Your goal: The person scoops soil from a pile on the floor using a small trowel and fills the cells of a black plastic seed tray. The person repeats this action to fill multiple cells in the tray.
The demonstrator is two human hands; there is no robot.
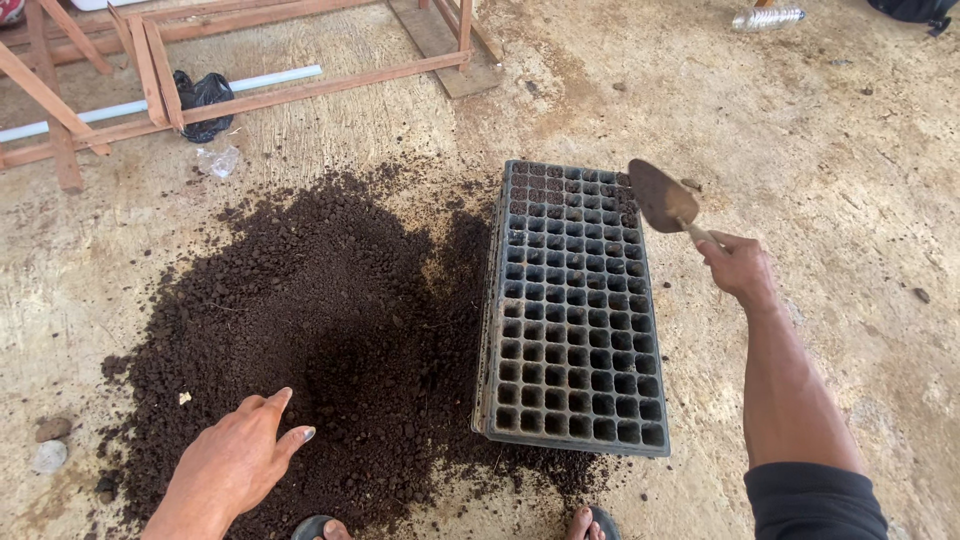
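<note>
Concrete floor (820, 150) carries one dark soil heap (320, 330) — left of one black seedling tray (575, 310). Right hand (742, 268) — fingers closed on one trowel (665, 200) above the tray's far right corner. Left hand (235, 462), fingers spread and empty, rests on the heap's near edge.

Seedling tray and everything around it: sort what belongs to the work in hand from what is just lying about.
In use:
seedling tray, most cells empty
trowel, held in the right hand over the tray's far end
soil pile, with the left hand resting on its near edge

Lying about:
wooden frame
white pipe
black bag
plastic bottle
stones
</note>
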